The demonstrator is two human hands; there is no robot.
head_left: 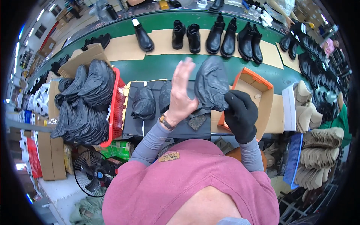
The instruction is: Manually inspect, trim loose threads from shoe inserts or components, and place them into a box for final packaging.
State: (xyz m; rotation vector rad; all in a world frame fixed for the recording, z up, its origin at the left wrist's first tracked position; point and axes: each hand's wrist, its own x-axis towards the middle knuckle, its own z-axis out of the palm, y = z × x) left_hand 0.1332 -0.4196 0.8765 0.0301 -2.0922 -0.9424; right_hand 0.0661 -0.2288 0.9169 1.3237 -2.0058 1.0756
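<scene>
A crumpled dark grey bundle, rounded and wrapped in thin sheet, is held up above the work surface. My right hand, in a black glove, pinches its lower end. Beside it my bare left hand, a watch at the wrist, is raised with its fingers stretched upward and slightly blurred. The left thumb lies close to the bundle's lower edge; whether they touch I cannot tell. Behind the left hand, a similar bundle rests on a stack of black sheets, and another is partly hidden by that hand.
A red basket heaped with dark bundles stands at left. An orange-rimmed box sits right of the glove. Black ankle boots line cardboard on the green table. Beige inserts fill a blue crate; a fan is lower left.
</scene>
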